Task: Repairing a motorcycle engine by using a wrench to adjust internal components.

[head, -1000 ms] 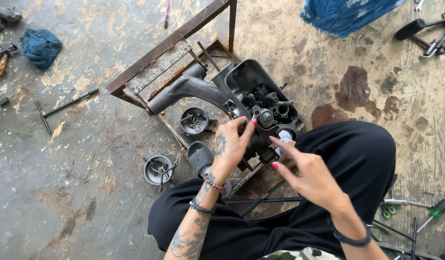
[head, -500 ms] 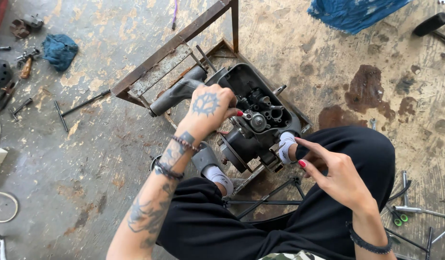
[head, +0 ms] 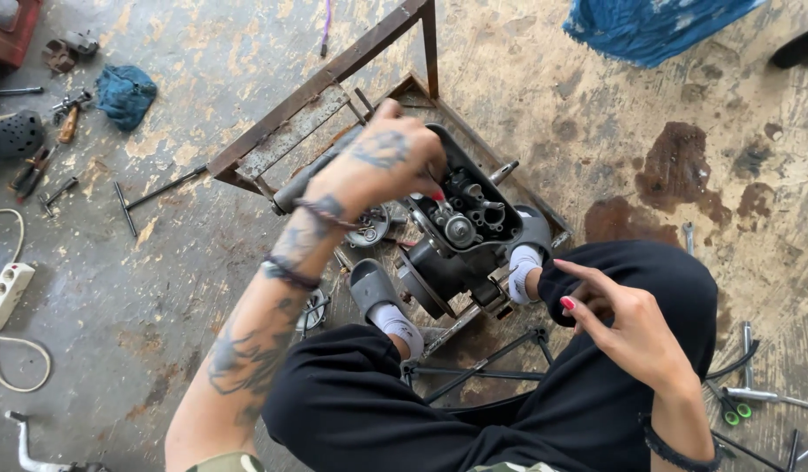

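The engine (head: pixel 461 240) sits tilted in a rusty metal stand (head: pixel 325 122) on the stained concrete floor (head: pixel 159 288), between the person's two sandalled feet and near the middle of the floor. Its open black cover shows gears and round parts inside. The left hand (head: pixel 382 166) reaches over the cover's upper edge, its fingers (head: pixel 421 175) curled down into the opening; whether they pinch a part there I cannot tell. The right hand (head: pixel 622 328) hovers apart over the right knee, fingers loosely spread and holding nothing. To do this well, the left hand should probably work steadily by fingertip, with the feet bracing the stand against rocking. Around it: one T-handled wrench (head: pixel 155 192) to the left, one blue rag (head: pixel 124 92) toward the far left corner, one white power strip (head: pixel 3 297) at the left edge, one blue cloth (head: pixel 648 26) at the far edge, and one green-handled pair of pliers (head: pixel 727 402) at the right.
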